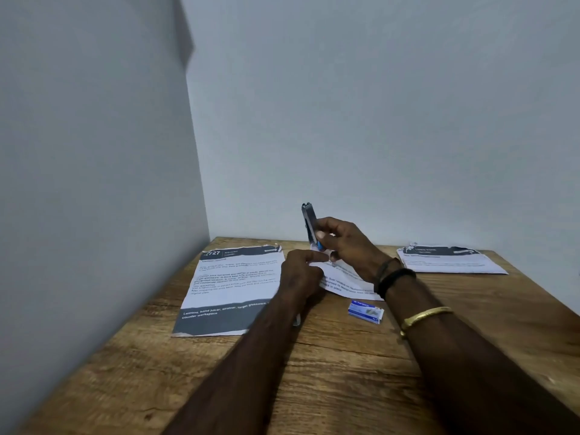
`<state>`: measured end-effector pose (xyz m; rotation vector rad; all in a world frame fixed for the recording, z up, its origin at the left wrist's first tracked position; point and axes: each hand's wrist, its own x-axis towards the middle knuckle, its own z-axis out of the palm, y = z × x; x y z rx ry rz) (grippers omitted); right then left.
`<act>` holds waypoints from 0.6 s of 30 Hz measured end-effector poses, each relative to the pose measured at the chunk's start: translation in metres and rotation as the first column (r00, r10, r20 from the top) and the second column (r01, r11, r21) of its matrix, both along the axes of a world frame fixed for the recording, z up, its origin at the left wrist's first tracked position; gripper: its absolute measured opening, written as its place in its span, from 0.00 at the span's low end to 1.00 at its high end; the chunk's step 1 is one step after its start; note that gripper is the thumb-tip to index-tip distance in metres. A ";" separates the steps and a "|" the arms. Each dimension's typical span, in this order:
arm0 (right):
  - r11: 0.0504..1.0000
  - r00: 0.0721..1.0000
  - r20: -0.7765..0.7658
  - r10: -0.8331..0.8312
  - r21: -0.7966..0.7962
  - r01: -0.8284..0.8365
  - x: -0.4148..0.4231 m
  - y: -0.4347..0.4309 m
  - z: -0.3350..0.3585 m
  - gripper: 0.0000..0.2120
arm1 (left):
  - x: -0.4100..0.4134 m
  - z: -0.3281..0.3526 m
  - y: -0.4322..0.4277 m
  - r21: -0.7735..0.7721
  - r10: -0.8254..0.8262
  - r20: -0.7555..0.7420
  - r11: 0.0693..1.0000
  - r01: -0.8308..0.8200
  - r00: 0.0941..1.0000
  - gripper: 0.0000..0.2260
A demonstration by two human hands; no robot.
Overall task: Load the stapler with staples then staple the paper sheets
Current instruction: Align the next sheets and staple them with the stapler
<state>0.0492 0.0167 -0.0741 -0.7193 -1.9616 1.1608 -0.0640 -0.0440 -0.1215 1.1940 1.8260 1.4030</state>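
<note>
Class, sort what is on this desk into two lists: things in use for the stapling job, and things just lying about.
In use: stapler in the right hand; staple box; centre sheets by the left hand.
Lying idle, perhaps for later: printed sheet at left; paper stack at far right.

The right hand (348,243) grips a stapler (309,222) held upright above the wooden desk (345,372). The left hand (299,273), fingers curled, seems to pinch the edge of the middle sheet (345,279). A box of staples (365,312) lies just beside that sheet. A left sheet (232,287) and a right sheet (448,262) lie flat.
</note>
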 end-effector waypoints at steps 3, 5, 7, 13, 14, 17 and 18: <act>0.998 0.999 0.038 0.004 0.069 -0.007 -0.005 0.004 0.000 0.14 | 0.002 0.000 0.001 0.026 0.014 -0.042 1.000 -0.013 0.999 0.09; 0.994 0.998 0.069 0.008 0.109 -0.016 -0.007 0.006 -0.001 0.14 | 0.001 0.000 0.002 0.031 0.024 -0.064 0.999 -0.022 0.998 0.10; 0.989 0.996 0.093 -0.002 0.150 -0.011 -0.007 0.007 -0.002 0.14 | 0.000 0.000 0.001 0.029 0.035 -0.078 0.999 -0.033 0.996 0.12; 0.975 0.988 0.148 -0.040 0.223 0.006 -0.004 0.014 -0.005 0.13 | 0.002 0.001 0.002 0.016 0.039 -0.103 0.999 -0.038 0.994 0.15; 0.972 0.986 0.160 -0.054 0.233 0.015 -0.004 0.015 -0.005 0.12 | 0.002 0.001 0.002 0.015 0.036 -0.113 0.999 -0.035 0.993 0.14; 0.965 0.982 0.167 -0.093 0.257 0.048 -0.004 0.018 -0.006 0.10 | 0.002 0.001 0.000 0.021 0.035 -0.102 0.999 -0.033 0.994 0.13; 0.962 0.981 0.161 -0.110 0.265 0.065 -0.004 0.020 -0.006 0.10 | 0.002 0.001 -0.001 0.022 0.034 -0.090 0.999 -0.032 0.995 0.12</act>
